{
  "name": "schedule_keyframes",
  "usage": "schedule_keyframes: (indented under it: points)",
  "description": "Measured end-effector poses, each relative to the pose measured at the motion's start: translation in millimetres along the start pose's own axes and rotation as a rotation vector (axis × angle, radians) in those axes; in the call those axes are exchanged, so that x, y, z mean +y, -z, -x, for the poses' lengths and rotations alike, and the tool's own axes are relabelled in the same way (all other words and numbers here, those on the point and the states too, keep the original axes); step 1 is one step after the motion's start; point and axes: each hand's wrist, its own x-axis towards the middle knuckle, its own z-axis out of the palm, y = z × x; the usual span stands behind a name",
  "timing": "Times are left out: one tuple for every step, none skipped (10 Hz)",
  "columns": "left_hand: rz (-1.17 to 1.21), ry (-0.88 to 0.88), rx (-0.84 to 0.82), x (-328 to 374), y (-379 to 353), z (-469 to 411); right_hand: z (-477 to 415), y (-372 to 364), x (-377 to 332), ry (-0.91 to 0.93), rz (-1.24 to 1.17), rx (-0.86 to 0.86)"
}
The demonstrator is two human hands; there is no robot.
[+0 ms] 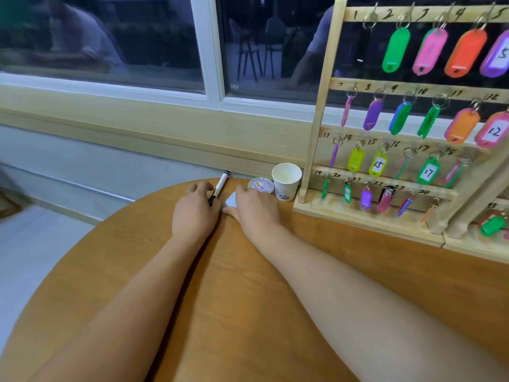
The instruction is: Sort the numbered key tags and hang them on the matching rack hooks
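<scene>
Your two bare forearms [132, 299] fill the near part of the view, stretched out across the round wooden bench [82, 271] toward its far edge. Your left hand [195, 208] lies knuckles up on the bench with its fingers curled. The lower end of a black-and-white marker pen [219, 187] lies right against that hand, but you cannot tell whether the fingers grip it or only rest beside it. Your right hand [254, 208] sits just beside the left, its thumb and curled fingers closed around a pale blue tag [231, 201] that shows only as a small patch at the hand's left side. No number can be read on it.

Just beyond the right hand stands a white paper cup [286, 180], upright, with a small round lid-like disc [260, 185] flat on the bench beside it.

To the right of the cup the wooden rack [316, 128] stands upright on the bench, with handwritten numbers above its hooks. Coloured key tags [395, 51] hang from most of the hooks. Those under 5 [497, 55], 12 [493, 130], 15 [378, 164] and 17 [428, 170] show matching numbers, while the rest hang edge-on or with blank faces. At the far right, a green tag [491, 224] lies at the foot of a second wooden frame.
</scene>
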Motion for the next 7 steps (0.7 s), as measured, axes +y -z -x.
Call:
schedule_keyframes:
  points:
    - [0.005,-0.015,-0.013,0.0,-3.5,-5.6,-3.7,-7.2,-6.7,-0.025,-0.067,-0.001]
    - [0.025,-0.041,-0.017,-3.5,-6.9,-7.9,-6.0,-11.6,-8.0,-0.059,-0.088,-0.002]
    - [0.045,-0.048,-0.025,-5.5,-8.0,-9.3,-9.3,-6.2,-7.1,-0.040,-0.047,-0.035]
    - [0.039,-0.052,-0.028,-6.3,-9.9,-11.0,-13.6,-4.8,-1.6,-0.023,0.012,-0.061]
    - [0.041,-0.048,-0.035,-5.5,-8.7,-10.5,-16.1,-8.7,6.5,-0.019,0.036,-0.063]
    - [0.061,-0.046,-0.028,-2.7,-7.4,-8.5,-16.6,-10.4,6.8,-0.005,0.084,-0.039]
    - [0.112,-0.041,0.011,-0.1,-1.5,-2.7,2.7,-6.3,5.4,0.006,0.053,0.077]
